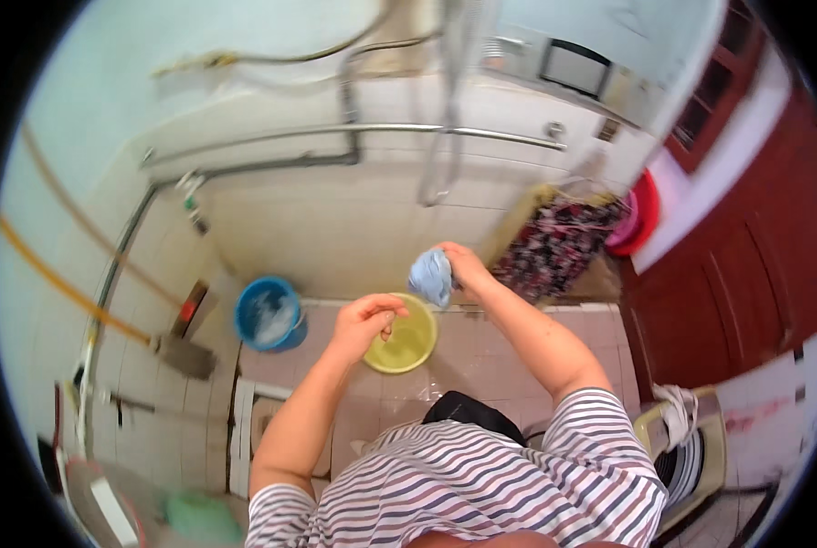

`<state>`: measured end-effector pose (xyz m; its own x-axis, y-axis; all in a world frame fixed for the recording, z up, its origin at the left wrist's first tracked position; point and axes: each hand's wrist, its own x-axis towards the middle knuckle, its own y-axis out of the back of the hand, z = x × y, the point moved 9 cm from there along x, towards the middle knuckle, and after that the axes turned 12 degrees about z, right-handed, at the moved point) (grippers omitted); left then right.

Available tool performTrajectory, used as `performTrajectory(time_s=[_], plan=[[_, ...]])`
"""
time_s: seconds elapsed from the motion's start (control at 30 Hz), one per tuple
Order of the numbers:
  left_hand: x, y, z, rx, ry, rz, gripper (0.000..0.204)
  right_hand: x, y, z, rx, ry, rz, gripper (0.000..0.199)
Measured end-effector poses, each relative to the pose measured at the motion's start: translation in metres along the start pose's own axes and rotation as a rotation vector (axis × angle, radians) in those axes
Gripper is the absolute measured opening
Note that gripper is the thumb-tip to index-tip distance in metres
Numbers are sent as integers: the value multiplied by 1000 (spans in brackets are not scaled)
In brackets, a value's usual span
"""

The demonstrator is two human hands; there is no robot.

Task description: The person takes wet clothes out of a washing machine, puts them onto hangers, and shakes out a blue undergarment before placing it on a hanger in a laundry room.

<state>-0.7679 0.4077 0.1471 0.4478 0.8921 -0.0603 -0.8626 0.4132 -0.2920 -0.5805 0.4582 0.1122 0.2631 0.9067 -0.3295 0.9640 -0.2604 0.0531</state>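
The right hand [466,267] is gripping a blue cloth [431,277], which is hanging bunched from the fingers, just beyond the basin's right far side. The left hand [370,321] is hovering apart from it, fingers loosely curled and unclamped, over the left edge of a yellow basin [426,342]. That hand is hiding part of the basin's rim from me. The basin is sitting on the tiles [468,365], holding liquid. A blue bucket [245,320] is standing to its left, near but apart, with something pale inside. Farther left, a yellow-handled brush [186,356] is leaning, head down. A metal rail [381,129] is running along the far wall. To the far right, a flowered cloth [559,242] is hanging beside a red tub [646,215], and a dark red door [737,283] is closing off the right. The striped shirt [481,489] is blocking the near floor.
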Motion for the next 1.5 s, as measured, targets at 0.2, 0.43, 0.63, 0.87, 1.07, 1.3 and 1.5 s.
performTrajectory(time_s=[0.2, 0.43, 0.63, 0.87, 1.07, 1.3, 1.5], plan=[[58, -158, -49, -91, 184, -227, 56, -100, 112, -76, -441, 936, 182, 26], [103, -266, -51, 1129, -490, -294, 44, -119, 257, -40, -196, 452, 254, 20], [142, -329, -13, 883, -1015, -123, 35, -130, 332, -14, 626, 77, 180, 18], [146, -409, -49, 1230, -840, -827, 62, -107, 482, 37, 307, 295, 814, 15], [153, -437, -25, 1018, -1266, -850, 63, -115, 555, 56, 984, 307, 1117, 13], [212, -431, -25, 817, -964, -729, 34, -166, 669, 20, 767, 427, 1458, 15], [268, -492, -55, 24, -95, -653, 39, -115, 705, -34, 341, 370, 1282, 23]])
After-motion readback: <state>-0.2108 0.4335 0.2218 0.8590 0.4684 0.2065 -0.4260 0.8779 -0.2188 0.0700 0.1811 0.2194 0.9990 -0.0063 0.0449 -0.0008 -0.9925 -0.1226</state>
